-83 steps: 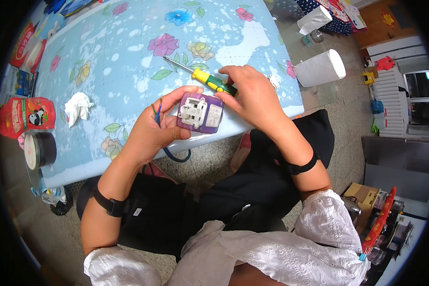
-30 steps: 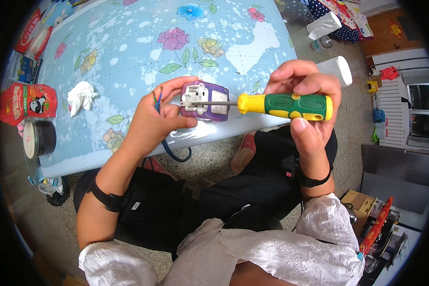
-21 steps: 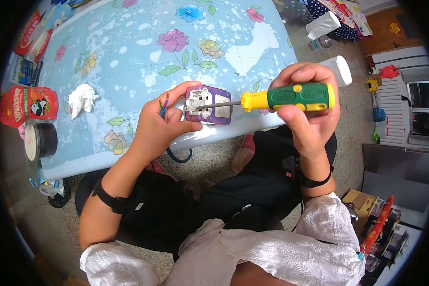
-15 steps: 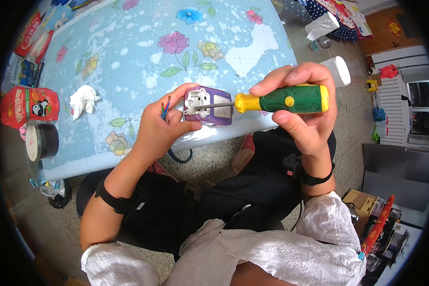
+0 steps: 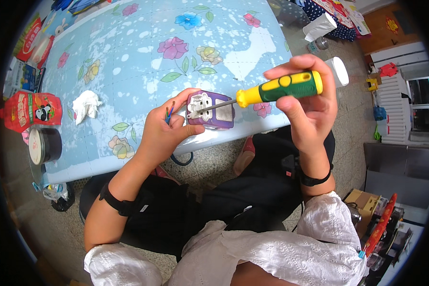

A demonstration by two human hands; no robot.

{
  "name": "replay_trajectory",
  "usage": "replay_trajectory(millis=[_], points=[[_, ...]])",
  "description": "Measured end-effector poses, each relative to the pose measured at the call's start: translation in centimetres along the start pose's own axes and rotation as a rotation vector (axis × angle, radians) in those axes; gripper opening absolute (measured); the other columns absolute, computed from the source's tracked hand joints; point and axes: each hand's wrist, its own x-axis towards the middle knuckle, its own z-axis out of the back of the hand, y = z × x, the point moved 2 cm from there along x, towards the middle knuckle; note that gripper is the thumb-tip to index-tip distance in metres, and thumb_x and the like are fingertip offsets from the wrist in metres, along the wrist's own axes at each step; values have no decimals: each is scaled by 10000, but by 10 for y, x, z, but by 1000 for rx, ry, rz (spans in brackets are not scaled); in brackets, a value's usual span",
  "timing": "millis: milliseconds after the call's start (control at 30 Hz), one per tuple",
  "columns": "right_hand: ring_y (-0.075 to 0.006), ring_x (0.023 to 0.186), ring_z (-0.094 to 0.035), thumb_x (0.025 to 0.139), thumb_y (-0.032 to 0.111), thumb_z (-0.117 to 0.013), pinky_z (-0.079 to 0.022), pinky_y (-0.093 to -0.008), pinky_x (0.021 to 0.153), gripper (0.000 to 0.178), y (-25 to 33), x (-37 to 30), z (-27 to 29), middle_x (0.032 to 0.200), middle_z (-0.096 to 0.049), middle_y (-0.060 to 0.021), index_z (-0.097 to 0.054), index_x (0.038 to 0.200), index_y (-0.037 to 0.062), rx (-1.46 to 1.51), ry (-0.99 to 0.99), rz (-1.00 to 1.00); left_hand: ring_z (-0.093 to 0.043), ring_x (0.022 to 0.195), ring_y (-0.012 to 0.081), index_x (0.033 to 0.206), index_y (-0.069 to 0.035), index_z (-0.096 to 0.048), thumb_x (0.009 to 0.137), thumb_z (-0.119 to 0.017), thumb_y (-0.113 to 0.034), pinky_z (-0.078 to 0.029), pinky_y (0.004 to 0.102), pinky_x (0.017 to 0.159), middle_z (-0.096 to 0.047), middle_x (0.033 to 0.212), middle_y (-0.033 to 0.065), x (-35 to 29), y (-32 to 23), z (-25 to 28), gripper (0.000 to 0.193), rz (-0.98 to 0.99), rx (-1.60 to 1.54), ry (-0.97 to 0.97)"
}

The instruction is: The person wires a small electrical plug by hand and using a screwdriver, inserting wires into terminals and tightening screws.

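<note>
My left hand point(image 5: 163, 131) is closed around a small purple and white plastic housing point(image 5: 224, 113), its white inner part with holes facing up. Thin wires point(image 5: 169, 113) with bare copper ends, one blue, stick up between the fingers of that hand. A dark cable point(image 5: 182, 163) loops below it, past the table's edge. My right hand point(image 5: 315, 107) grips the green and yellow handle of a screwdriver point(image 5: 291, 87). Its metal shaft slants down to the left, and the tip rests at the white part of the housing. Whether the tip sits in a screw is too small to tell.
The table wears a blue flowered cover point(image 5: 143, 62). On its left are a crumpled tissue point(image 5: 86, 106), a red pouch point(image 5: 33, 110) and a dark round tub point(image 5: 45, 145). A white cylinder point(image 5: 338, 71) stands at the right edge. My legs are below the near edge.
The screwdriver has turned in my right hand, showing more yellow, and its handle end has tipped upward. The housing has shifted slightly right and down in view.
</note>
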Motion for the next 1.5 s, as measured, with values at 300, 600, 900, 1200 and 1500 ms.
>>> replay_trajectory(millis=[300,600,900,1200,1500], points=[[-191,1026,-584,883,75,-702,-463,-324,929,415,-2,8,9,1133,-604,-156,-470,1220,6,39,232,190,-231,552,3,1405,-63,-557,733,-801,24,-220,175,541,-329,629,-122,2,10,-2,720,-235,-149,-66],[-179,1049,-608,945,73,-638,-499,-301,918,494,4,11,-1,1240,-599,-174,-449,1388,-37,235,104,-5,-247,562,-3,1413,-19,-536,725,-805,43,-234,173,532,-422,685,-119,4,16,-3,742,-230,-178,-66],[-282,1176,-614,922,31,-651,-533,-396,972,483,-1,8,11,1230,-616,-199,-521,1372,-86,247,111,119,-405,899,88,1442,47,-444,749,-786,73,-358,227,794,-491,1066,21,4,16,-2,773,-223,-190,-40],[-304,1220,-590,969,99,-624,-507,-447,1020,488,-6,9,6,1279,-598,-204,-480,1402,-74,230,148,225,-401,893,80,1440,38,-450,758,-775,72,-354,222,781,-498,1076,23,4,14,-3,756,-212,-210,-27],[-312,1247,-572,957,166,-658,-484,-467,1052,572,-12,9,6,1388,-529,-214,-446,1436,-63,357,117,128,-235,545,-7,1419,-46,-537,754,-802,12,-218,176,526,-346,630,-129,5,20,-2,718,-251,-214,-39]])
